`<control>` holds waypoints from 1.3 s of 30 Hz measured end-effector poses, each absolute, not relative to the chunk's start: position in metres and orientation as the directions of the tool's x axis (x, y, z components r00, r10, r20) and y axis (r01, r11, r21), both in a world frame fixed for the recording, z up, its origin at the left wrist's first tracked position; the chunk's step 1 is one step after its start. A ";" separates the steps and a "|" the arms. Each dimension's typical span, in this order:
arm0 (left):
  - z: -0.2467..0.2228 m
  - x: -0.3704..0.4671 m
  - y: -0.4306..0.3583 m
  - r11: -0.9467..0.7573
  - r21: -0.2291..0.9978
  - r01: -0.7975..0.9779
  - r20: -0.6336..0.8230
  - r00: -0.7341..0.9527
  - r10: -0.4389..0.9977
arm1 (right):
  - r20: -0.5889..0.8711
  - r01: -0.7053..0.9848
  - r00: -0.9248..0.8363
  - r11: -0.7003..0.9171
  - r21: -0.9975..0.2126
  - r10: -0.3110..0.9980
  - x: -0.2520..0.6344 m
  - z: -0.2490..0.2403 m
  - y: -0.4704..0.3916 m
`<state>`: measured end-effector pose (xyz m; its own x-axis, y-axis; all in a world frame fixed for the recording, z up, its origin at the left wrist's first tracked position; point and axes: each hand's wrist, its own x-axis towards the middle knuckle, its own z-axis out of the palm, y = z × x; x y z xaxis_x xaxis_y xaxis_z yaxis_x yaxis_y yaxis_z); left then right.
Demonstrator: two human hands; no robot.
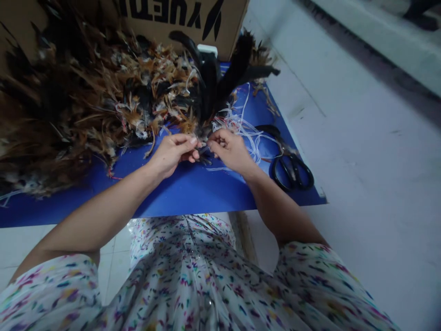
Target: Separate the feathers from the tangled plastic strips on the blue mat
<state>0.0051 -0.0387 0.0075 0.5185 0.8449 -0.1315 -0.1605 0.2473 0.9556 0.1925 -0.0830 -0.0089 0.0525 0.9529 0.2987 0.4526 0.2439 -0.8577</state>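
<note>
A bunch of long black feathers [211, 87] fans upward just beyond my hands, its quill ends [206, 161] poking out below my fingertips. My left hand [174, 151] pinches at the base of this bunch, thumb against the fingers. Close beside it, my right hand [230, 148] is also closed in a pinch at the same spot; what lies between its fingertips is too small to make out. White strings [253, 138] lie in a tangle just right of my right hand. Black-handled scissors [292, 172] rest farther right on the blue table [200, 193].
A large heap of brown and black feathers [86, 101], with bits of red and white string, covers the table's left and back. Behind it stands a cardboard box [155, 27] with black lettering. A pale wall [361, 174] runs along the right side.
</note>
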 end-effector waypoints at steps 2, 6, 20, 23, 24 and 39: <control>0.008 0.007 -0.042 0.248 0.958 -0.146 -0.134 0.538 0.832 | 0.292 0.466 -0.005 0.261 -0.846 0.956 0.189 -0.007 -0.085; 0.005 0.009 -0.043 0.224 0.964 -0.143 -0.110 0.551 0.827 | 0.301 0.490 -0.040 0.281 -0.825 0.953 0.183 -0.008 -0.088; 0.000 0.009 -0.043 -0.018 0.994 -0.112 0.070 0.477 0.876 | 0.273 0.469 -0.037 0.258 -0.845 0.961 0.184 -0.011 -0.090; -0.003 0.008 -0.041 -0.058 0.993 -0.105 0.102 0.483 0.870 | 0.274 0.418 -0.041 0.266 -0.869 0.961 0.184 -0.013 -0.088; -0.004 0.008 -0.041 -0.066 0.992 -0.106 0.110 0.486 0.867 | 0.266 0.400 -0.033 0.257 -0.880 0.963 0.183 -0.014 -0.088; -0.002 0.007 -0.040 0.138 0.989 -0.061 -0.088 0.508 0.857 | 0.147 0.043 -0.077 0.150 -0.988 0.986 0.178 -0.009 -0.085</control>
